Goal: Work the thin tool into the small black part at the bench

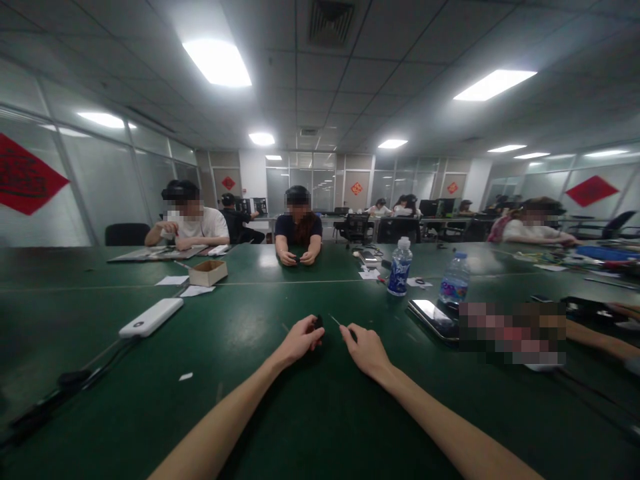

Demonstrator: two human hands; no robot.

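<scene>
My left hand (301, 339) is closed around a small black object (319, 323), held just above the green table. Most of that object is hidden by my fingers, so its kind does not show. Across a short gap, my right hand (367, 348) grips what looks like a small screwdriver (335, 321). Its thin metal shaft points up and left toward the black object, without touching it. The handle is largely covered by my fingers and palm.
On the green table (240, 413) are a white power strip (151, 319), an open cardboard box (209, 273), two bottles (399, 268) and a phone (434, 319). A paper scrap (186, 377) lies left. Another person (299, 227) sits opposite; a co-worker's arm (595, 341) reaches in right.
</scene>
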